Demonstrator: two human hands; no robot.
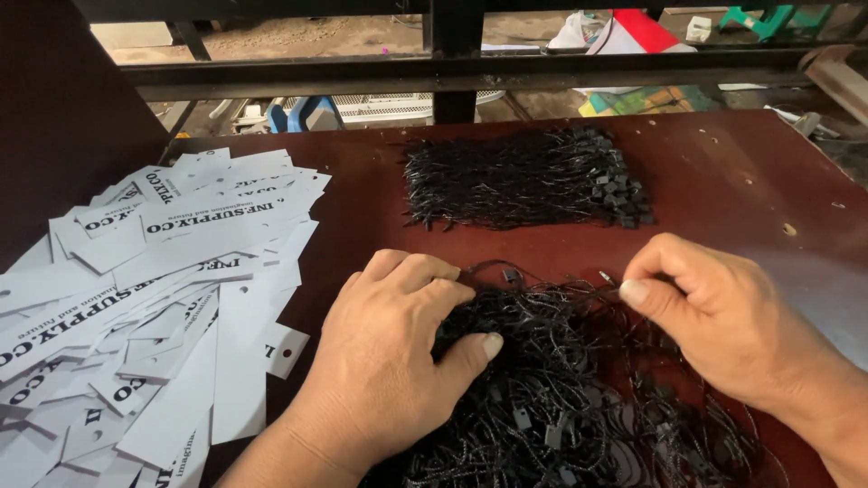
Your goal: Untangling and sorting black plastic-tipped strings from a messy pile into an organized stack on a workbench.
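The right hand (714, 321) pinches the metal tip of one black cord (608, 278) between thumb and forefinger, the cord trailing leftward into the loose tangle of black tag strings (561, 380) at the near edge of the desk (723, 172), while the left hand (389, 361) lies flat and half-curled on the tangle's left side, pressing it down, gripping nothing that shows. Toward the far edge a neat bundle of strings (524, 181) lies crosswise, and white paper tags (163, 298) spread over the left edge, nothing between
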